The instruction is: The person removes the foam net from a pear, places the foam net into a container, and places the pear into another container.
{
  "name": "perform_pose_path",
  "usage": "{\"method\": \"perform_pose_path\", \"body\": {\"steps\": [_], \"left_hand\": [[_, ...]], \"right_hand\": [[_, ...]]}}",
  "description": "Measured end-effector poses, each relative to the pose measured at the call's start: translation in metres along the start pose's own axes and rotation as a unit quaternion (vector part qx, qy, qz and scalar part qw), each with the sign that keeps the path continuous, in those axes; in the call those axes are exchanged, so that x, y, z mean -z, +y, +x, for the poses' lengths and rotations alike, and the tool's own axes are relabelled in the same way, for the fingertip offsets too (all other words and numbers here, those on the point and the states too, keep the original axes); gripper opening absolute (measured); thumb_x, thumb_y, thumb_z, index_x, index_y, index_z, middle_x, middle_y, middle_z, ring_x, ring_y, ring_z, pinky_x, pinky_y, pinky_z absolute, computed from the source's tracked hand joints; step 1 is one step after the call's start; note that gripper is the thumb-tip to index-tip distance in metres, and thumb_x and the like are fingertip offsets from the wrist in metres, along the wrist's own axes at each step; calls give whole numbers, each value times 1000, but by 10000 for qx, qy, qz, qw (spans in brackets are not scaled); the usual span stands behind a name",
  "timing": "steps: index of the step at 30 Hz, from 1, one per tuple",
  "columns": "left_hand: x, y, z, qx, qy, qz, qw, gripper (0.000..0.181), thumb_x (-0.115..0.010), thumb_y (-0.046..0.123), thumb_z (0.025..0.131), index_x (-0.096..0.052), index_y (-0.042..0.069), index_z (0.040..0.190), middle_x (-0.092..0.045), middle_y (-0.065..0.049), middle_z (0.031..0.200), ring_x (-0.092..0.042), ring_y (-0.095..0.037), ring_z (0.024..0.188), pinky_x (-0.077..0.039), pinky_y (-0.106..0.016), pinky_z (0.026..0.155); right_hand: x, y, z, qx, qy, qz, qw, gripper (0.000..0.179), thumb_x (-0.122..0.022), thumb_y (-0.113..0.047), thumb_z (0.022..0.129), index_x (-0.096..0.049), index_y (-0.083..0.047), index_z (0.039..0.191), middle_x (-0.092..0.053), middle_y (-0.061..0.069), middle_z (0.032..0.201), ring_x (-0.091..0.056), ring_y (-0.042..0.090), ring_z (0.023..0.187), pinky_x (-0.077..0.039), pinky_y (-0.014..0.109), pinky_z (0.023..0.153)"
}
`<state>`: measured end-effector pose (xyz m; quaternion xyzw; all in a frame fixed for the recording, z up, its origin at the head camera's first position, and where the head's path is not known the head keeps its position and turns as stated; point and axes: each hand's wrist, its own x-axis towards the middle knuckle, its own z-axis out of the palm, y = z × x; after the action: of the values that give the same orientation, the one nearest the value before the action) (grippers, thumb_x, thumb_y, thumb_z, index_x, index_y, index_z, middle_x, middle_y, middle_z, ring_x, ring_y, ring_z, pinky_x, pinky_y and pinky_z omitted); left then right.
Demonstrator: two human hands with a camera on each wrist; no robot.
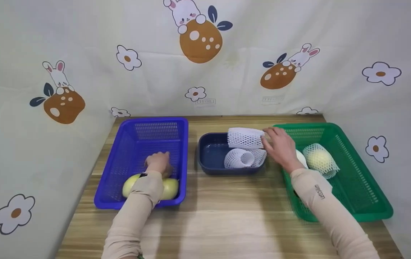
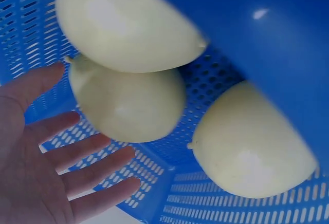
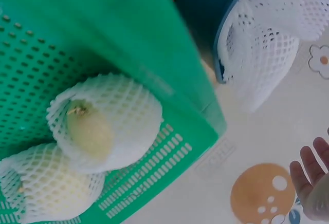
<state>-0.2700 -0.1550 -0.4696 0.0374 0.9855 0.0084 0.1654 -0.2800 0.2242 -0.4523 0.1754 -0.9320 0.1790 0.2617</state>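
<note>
In the head view my left hand [image 1: 158, 163] is inside the blue basket [image 1: 119, 162], above smooth pale fruits that look like small melons [image 1: 169, 189]. The left wrist view shows its fingers straight and spread beside a melon [image 2: 128, 100], holding nothing. My right hand [image 1: 281, 145] is at the right end of a white foam net sleeve [image 1: 245, 138] lying over the navy box [image 1: 210, 154]; contact is unclear. In the right wrist view the fingers of the right hand [image 3: 316, 183] are extended and apart. More foam nets [image 1: 239, 158] lie in the box.
A green basket [image 1: 361, 180] stands on the right and holds two melons in foam nets, one a netted melon [image 1: 320, 160]. The wooden table [image 1: 223, 216] ends at a printed cloth [image 1: 245, 82] behind and at both sides.
</note>
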Motion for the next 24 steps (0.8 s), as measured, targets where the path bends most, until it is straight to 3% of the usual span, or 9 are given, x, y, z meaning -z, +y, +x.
{"method": "perform_pose_path", "body": {"steps": [5, 12, 16, 24], "left_hand": [[10, 6, -3, -214, 291, -155, 9992, 58, -60, 34, 81, -42, 4, 128, -48, -22, 118, -48, -41, 102, -42, -52, 73], [21, 23, -13, -488, 1130, -467, 9913, 57, -59, 37, 82, -43, 6, 128, -47, -20, 121, -49, -39, 101, -41, -54, 76], [19, 32, -21, -648, 1473, -473, 9858, 56, -60, 37, 81, -45, 8, 126, -49, -18, 118, -50, -38, 99, -42, -53, 73], [6, 46, -29, -954, 1728, -466, 9792, 55, -62, 37, 79, -46, 9, 123, -51, -16, 112, -52, -36, 96, -44, -50, 71]], "right_hand": [[16, 18, -4, -498, 23, 3, 9988, 30, -53, -27, 88, -61, -4, 106, -58, 14, 101, -51, 30, 94, -42, 47, 74], [36, 48, -17, -1021, 60, -35, 9948, 32, -49, -26, 90, -58, -2, 110, -54, 18, 107, -48, 35, 99, -40, 52, 75], [41, 63, -27, -1250, -70, -63, 9921, 35, -47, -28, 91, -57, -2, 112, -52, 18, 110, -46, 36, 102, -39, 54, 75], [38, 80, -44, -1466, -592, -143, 9873, 40, -48, -27, 90, -50, 0, 119, -45, 23, 116, -41, 41, 105, -38, 56, 74]]}}
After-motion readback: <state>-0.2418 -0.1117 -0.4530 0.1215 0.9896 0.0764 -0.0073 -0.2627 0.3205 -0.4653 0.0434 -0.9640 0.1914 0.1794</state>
